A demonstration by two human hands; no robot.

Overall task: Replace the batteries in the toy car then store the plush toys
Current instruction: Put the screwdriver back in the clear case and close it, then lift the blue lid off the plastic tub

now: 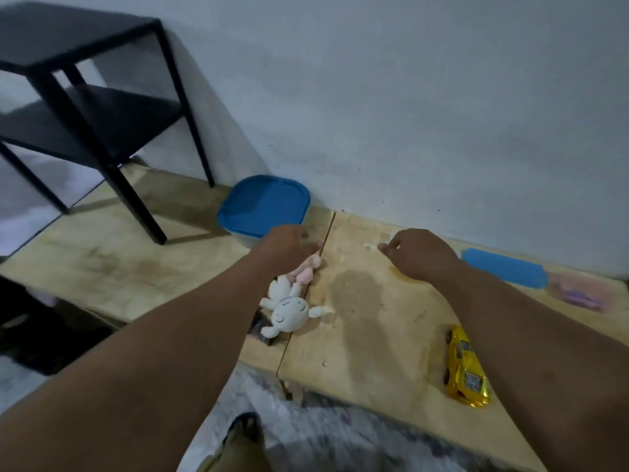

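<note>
Head view: we see a low wooden surface (374,335) of two pale boards butted at a seam, stained and scuffed, running along a plain grey-white wall (408,97); a black two-tier side table (102,107) stands on the left board's far end; a container with a blue lid (265,206) sits against the wall beside the seam. Our left hand (289,247) hangs just in front of that container, fingers loosely curled, over a pink plush toy (308,270); whether it grips the plush we cannot tell. A white plush toy (289,310) lies face-up near the seam, touching the pink one. Our right hand (418,253) hovers over the right board, fingers loosely curled, holding nothing. The yellow toy car (466,367) sits near the front edge, beside the right forearm; a blue flat object (507,267) lies near the wall at right; a foot (245,434) shows on grey flooring below.
</note>
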